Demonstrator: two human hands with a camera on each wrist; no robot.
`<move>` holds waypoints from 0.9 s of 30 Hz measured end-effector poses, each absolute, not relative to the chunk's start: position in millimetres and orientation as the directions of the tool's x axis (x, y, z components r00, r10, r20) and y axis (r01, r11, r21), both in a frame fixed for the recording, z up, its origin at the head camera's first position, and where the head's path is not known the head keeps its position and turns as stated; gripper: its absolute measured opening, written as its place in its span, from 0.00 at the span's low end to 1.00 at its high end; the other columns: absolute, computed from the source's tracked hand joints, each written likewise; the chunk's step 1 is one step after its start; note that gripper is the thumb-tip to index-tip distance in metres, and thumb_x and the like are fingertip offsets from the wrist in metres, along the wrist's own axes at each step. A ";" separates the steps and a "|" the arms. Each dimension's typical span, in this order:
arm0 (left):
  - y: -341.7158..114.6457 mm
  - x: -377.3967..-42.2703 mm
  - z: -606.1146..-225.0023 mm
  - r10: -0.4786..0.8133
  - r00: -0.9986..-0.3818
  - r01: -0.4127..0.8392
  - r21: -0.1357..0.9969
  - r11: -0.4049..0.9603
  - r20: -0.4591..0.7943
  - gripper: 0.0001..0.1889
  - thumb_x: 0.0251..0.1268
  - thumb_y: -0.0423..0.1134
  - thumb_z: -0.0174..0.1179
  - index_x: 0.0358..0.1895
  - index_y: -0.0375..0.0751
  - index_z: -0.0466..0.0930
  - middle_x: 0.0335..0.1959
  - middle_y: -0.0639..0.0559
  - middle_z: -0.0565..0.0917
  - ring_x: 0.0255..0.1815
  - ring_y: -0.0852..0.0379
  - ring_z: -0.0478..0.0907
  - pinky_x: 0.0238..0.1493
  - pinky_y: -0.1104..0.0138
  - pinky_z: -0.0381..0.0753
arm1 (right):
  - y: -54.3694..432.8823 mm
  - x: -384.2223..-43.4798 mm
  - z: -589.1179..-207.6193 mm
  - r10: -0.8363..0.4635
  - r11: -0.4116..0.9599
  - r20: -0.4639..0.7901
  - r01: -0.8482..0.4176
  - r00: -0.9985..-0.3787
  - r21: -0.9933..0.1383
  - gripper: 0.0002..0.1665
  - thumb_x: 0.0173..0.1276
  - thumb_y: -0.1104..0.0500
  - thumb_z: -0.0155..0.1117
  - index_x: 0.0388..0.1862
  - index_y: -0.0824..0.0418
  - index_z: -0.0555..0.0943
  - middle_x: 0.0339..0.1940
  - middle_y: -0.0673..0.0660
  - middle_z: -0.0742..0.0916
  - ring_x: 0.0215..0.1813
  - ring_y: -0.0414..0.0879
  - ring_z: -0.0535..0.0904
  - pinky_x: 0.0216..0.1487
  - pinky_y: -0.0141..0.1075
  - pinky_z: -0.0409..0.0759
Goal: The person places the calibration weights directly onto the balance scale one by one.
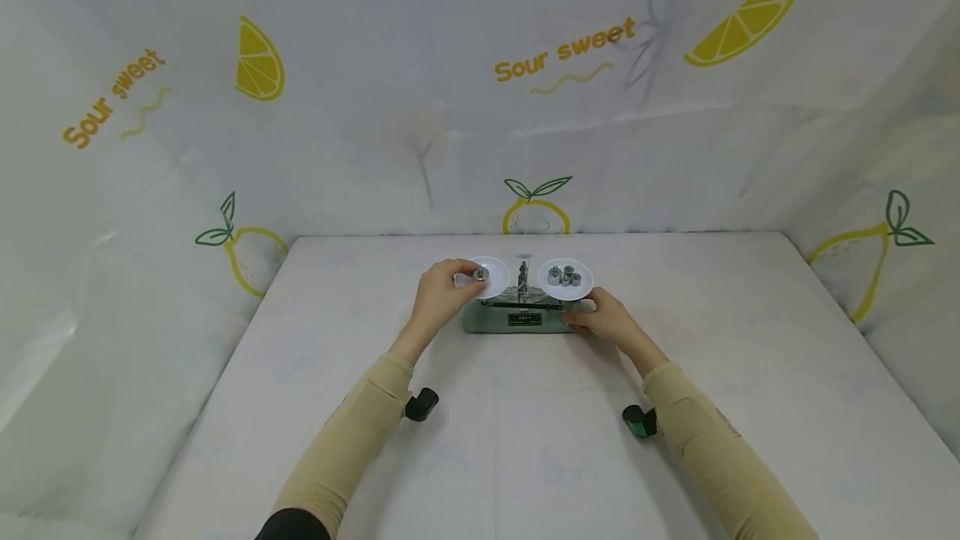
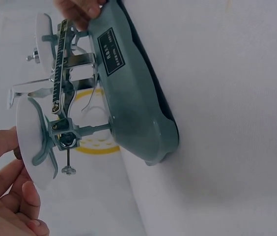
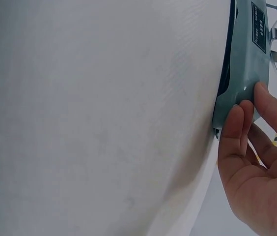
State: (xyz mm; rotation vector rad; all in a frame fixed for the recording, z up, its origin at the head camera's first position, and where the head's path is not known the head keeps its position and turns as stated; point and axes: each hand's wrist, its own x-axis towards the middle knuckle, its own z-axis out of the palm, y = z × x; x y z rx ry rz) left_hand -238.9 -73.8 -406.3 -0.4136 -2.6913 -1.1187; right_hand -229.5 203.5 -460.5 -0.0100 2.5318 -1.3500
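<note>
A green-grey balance scale [image 1: 483, 322] stands on the table with two round white pans. At the left pan [image 1: 498, 275], my left hand [image 1: 441, 297] pinches a small metal weight [image 1: 481, 273] between thumb and fingers. In the left wrist view that pan [image 2: 29, 140] hides the weight, and the fingers of the left hand [image 2: 8, 191] show behind its rim. Several metal weights [image 1: 555, 275] stand on the right pan [image 1: 585, 269]. My right hand [image 1: 609, 322] grips the right end of the base, thumb and fingertips on its surface, as the right wrist view of the hand [image 3: 261, 162] shows.
A white cloth covers the table [image 1: 495, 415]. Behind it hangs a white backdrop [image 1: 375, 148] printed with lemons and lettering. Between the pans stands the scale's metal pointer [image 1: 522, 277], and a graduated beam [image 2: 59, 69] runs across the front.
</note>
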 end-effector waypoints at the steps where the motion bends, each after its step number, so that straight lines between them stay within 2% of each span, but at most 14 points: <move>1: -73.7 -238.8 -406.3 0.181 -0.939 0.333 0.655 0.679 0.291 0.17 0.53 0.42 0.67 0.46 0.39 0.82 0.40 0.47 0.85 0.39 0.50 0.78 0.39 0.60 0.74 | 203.6 -229.7 -461.0 -0.132 0.566 -0.233 0.120 -0.963 -0.816 0.36 0.61 0.56 0.66 0.63 0.71 0.65 0.67 0.71 0.68 0.55 0.55 0.75 0.46 0.34 0.80; 6: -75.1 -237.7 -403.5 0.193 -0.924 0.366 0.619 0.695 0.330 0.18 0.53 0.44 0.67 0.46 0.40 0.82 0.40 0.48 0.84 0.28 0.54 0.71 0.32 0.67 0.68 | 204.0 -231.3 -461.2 -0.134 0.589 -0.233 0.112 -0.963 -0.801 0.35 0.61 0.55 0.65 0.63 0.70 0.66 0.66 0.70 0.70 0.51 0.55 0.77 0.51 0.41 0.78; 10: -78.2 -236.8 -399.9 0.194 -0.909 0.391 0.598 0.699 0.369 0.17 0.54 0.45 0.66 0.45 0.41 0.83 0.40 0.47 0.84 0.29 0.55 0.71 0.32 0.68 0.68 | 207.9 -233.0 -459.2 -0.135 0.614 -0.244 0.112 -0.960 -0.782 0.38 0.62 0.52 0.64 0.65 0.68 0.64 0.65 0.70 0.71 0.55 0.58 0.75 0.63 0.54 0.67; 12: -80.8 -236.1 -398.4 0.193 -0.906 0.397 0.596 0.697 0.378 0.16 0.56 0.45 0.65 0.45 0.40 0.82 0.40 0.47 0.84 0.30 0.54 0.72 0.34 0.67 0.69 | 211.8 -232.8 -458.2 -0.144 0.612 -0.244 0.107 -0.959 -0.783 0.38 0.63 0.52 0.63 0.67 0.68 0.62 0.66 0.69 0.70 0.58 0.60 0.72 0.66 0.57 0.63; 14: -84.1 -235.3 -396.9 0.189 -0.904 0.399 0.596 0.697 0.385 0.16 0.57 0.45 0.64 0.45 0.40 0.82 0.41 0.47 0.84 0.31 0.52 0.73 0.36 0.66 0.70 | 216.1 -231.3 -455.8 -0.148 0.597 -0.238 0.105 -0.960 -0.796 0.36 0.64 0.54 0.61 0.67 0.67 0.62 0.66 0.69 0.70 0.58 0.59 0.73 0.65 0.55 0.65; 18: -91.6 -233.0 -392.6 0.183 -0.901 0.401 0.594 0.697 0.393 0.14 0.60 0.43 0.62 0.46 0.40 0.82 0.42 0.46 0.83 0.36 0.48 0.76 0.42 0.61 0.71 | 227.8 -226.2 -443.7 -0.169 0.538 -0.180 0.062 -0.969 -0.841 0.31 0.68 0.59 0.55 0.66 0.70 0.62 0.63 0.70 0.72 0.52 0.55 0.78 0.53 0.41 0.78; 20: -95.5 -231.4 -389.7 0.184 -0.901 0.401 0.594 0.697 0.393 0.14 0.61 0.43 0.61 0.46 0.39 0.82 0.43 0.46 0.83 0.38 0.47 0.77 0.44 0.58 0.71 | 234.2 -223.3 -433.4 -0.169 0.535 -0.151 0.038 -0.974 -0.844 0.29 0.71 0.59 0.51 0.66 0.70 0.62 0.61 0.71 0.74 0.51 0.53 0.80 0.50 0.37 0.80; 24: -103.2 -227.6 -384.9 0.201 -0.893 0.415 0.564 0.714 0.401 0.14 0.62 0.44 0.59 0.47 0.39 0.81 0.44 0.45 0.83 0.40 0.47 0.78 0.46 0.55 0.71 | 247.9 -216.6 -411.6 -0.133 0.590 -0.085 -0.010 -0.988 -0.807 0.28 0.74 0.52 0.46 0.66 0.68 0.64 0.58 0.70 0.76 0.50 0.56 0.80 0.50 0.43 0.80; 27: -109.5 -226.1 -384.5 0.228 -0.869 0.445 0.491 0.748 0.440 0.15 0.63 0.44 0.58 0.47 0.39 0.81 0.44 0.46 0.83 0.41 0.48 0.77 0.46 0.54 0.72 | 257.4 -209.9 -398.2 -0.097 0.657 -0.001 -0.063 -0.995 -0.752 0.31 0.74 0.46 0.43 0.66 0.65 0.65 0.57 0.69 0.78 0.52 0.61 0.78 0.50 0.51 0.78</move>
